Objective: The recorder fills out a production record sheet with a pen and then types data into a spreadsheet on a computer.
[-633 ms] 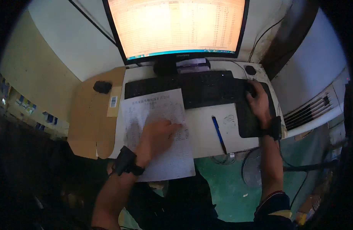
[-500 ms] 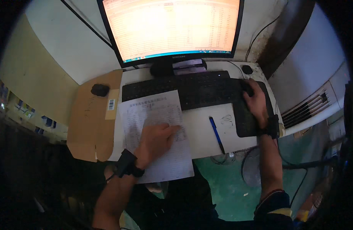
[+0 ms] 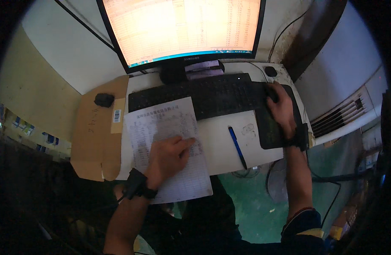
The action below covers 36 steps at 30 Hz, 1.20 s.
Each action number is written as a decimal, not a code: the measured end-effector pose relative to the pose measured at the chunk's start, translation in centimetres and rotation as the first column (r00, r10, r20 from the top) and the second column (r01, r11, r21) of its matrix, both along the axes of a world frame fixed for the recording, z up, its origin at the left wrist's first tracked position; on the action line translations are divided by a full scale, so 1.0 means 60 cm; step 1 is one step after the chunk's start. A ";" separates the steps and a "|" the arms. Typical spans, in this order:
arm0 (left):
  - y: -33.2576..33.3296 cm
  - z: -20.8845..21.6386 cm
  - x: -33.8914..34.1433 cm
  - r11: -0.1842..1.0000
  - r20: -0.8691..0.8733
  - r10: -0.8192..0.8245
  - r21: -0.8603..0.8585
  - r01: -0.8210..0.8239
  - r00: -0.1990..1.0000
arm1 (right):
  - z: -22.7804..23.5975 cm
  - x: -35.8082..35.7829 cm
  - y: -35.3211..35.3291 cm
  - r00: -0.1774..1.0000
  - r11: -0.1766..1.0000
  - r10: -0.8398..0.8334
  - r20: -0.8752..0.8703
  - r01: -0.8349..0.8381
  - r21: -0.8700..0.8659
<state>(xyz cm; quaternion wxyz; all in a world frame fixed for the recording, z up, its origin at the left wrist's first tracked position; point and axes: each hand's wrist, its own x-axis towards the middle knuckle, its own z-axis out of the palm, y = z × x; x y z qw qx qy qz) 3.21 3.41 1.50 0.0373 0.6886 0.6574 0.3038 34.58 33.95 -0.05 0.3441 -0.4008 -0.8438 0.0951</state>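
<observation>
My left hand (image 3: 169,158) rests on a printed sheet of paper (image 3: 191,182), which bears a table with handwritten marks. Its index finger stretches toward the sheet's right side while the other fingers curl under. Beneath my right hand (image 3: 282,108) is a black computer mouse (image 3: 272,94), mostly covered by the fingers, on a dark mouse pad (image 3: 270,134). The sheet overlaps the near left part of a black keyboard (image 3: 221,95). Between the sheet and the pad lies a blue and black pen (image 3: 236,146).
A lit monitor (image 3: 182,32) showing a spreadsheet stands at the back of the white desk (image 3: 216,157). Flattened brown cardboard (image 3: 93,146) covers the left side, with a small black object (image 3: 104,100) on it. A vented white appliance (image 3: 344,117) stands at right.
The whole view has shifted slightly, so the desk and monitor appear a little farther left. Both hands keep nearly the same places on the paper and the mouse.
</observation>
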 end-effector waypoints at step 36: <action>0.003 -0.009 -0.010 0.996 -0.036 -0.055 0.062 0.057 0.998 | 0.004 -0.003 -0.007 0.991 0.986 -0.128 -0.034 0.124 -0.111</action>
